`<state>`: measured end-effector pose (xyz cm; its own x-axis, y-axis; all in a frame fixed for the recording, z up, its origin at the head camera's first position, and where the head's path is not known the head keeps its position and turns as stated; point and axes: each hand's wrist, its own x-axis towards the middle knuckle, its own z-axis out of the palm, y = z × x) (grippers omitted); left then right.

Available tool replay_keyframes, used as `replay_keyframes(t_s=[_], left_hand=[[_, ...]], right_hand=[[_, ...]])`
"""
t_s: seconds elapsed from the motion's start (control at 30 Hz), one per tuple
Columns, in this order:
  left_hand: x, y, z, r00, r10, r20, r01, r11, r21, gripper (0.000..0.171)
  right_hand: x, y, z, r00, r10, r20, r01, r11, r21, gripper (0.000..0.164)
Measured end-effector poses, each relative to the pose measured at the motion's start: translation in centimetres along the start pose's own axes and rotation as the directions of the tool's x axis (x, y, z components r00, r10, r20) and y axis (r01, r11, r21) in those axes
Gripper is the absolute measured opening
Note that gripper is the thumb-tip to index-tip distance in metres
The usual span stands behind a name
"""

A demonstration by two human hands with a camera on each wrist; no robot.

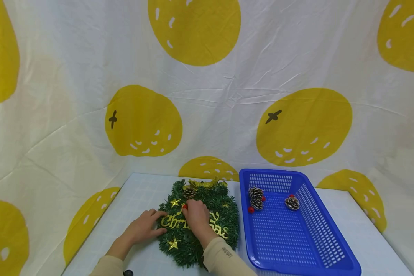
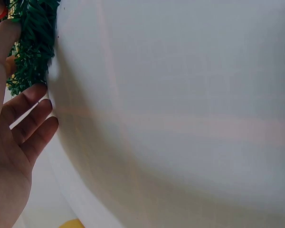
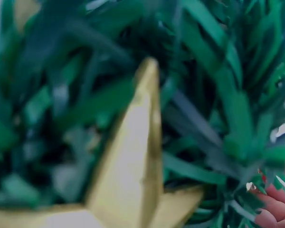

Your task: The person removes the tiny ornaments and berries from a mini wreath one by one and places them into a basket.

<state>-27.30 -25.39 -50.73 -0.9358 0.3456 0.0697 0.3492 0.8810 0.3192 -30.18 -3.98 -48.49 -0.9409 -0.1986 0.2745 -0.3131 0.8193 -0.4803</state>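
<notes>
A green tinsel wreath (image 1: 184,251) lies on the table, with gold "Christmas" lettering (image 1: 171,221) across its middle. Over the upper middle, my right hand (image 1: 198,216) pinches a small red berry (image 1: 184,206), just below a pine cone (image 1: 189,193). My left hand (image 1: 145,226) rests against the wreath's left edge, thumb and forefinger spread; its other fingers (image 2: 38,137) extend fairly straight beside the greenery in the left wrist view. Gold stars (image 1: 173,244) and a gold ribbon bow (image 1: 203,184) decorate the wreath. One gold star (image 3: 128,171) looms close in the right wrist view.
Right of the wreath stands a blue plastic basket (image 1: 334,234). Inside it, snow-tipped pine cones (image 1: 256,193) with red berries lie along the left, and another pine cone (image 1: 292,202) lies near the back right. A fruit-patterned curtain (image 1: 220,126) hangs behind the white table (image 1: 145,184).
</notes>
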Motion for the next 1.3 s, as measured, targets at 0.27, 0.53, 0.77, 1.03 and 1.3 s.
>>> replay_keyframes(t_s=[0.27,0.53,0.77,1.03,1.3], left_hand=[[0.0,-0.3,0.2,1.0,0.01,-0.013,-0.01,1.0,0.017,0.054],[0.0,-0.2,0.1,1.0,0.008,-0.014,-0.008,1.0,0.012,0.053],[0.0,-0.2,0.2,1.0,-0.001,-0.008,0.001,1.0,0.01,0.054],[-0.1,-0.4,0.3,1.0,0.006,-0.002,-0.006,1.0,0.006,0.056],[-0.1,-0.1,0.1,1.0,0.0,-0.01,0.0,1.0,0.002,0.054]], right_hand=[[0.1,0.2,-0.8,0.999,0.023,-0.03,-0.019,0.992,0.125,0.014],[0.5,0.1,-2.6,0.998,0.048,-0.041,-0.033,0.953,0.301,0.023],[1.4,0.1,-5.4,0.997,0.004,-0.075,0.02,0.948,0.318,0.029],[3.1,0.2,-8.8,0.994,0.04,-0.098,-0.011,0.958,0.288,0.028],[4.5,1.1,-11.7,0.993,0.09,-0.081,-0.063,0.954,0.294,0.037]])
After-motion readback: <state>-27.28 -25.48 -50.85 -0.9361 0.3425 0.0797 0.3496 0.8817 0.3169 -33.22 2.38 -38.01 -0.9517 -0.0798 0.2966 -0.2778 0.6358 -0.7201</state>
